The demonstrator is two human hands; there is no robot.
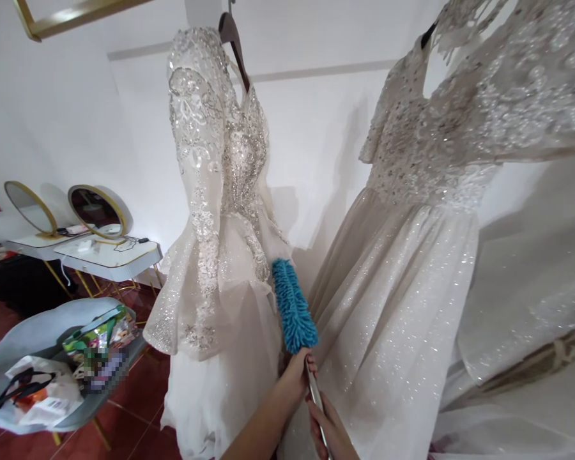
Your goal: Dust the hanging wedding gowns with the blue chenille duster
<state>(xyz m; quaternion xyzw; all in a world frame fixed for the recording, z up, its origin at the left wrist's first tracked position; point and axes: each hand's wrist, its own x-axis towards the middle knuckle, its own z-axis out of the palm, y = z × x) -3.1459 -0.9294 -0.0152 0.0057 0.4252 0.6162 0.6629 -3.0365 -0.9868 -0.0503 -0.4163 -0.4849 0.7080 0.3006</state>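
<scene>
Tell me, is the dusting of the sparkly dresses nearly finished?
Hard to say what is already done: no dust shows on either gown. In hand: the left hand and right hand grip the metal handle of the blue duster, whose fluffy head rests against the skirt of the left dress. The right dress hangs beside it, untouched by the duster now, so it may be left.

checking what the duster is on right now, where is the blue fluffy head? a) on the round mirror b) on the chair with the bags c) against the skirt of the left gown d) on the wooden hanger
c: the blue duster lies against the skirt of the left gown, its metal handle held by the left hand and right hand, beside the right gown.
</scene>
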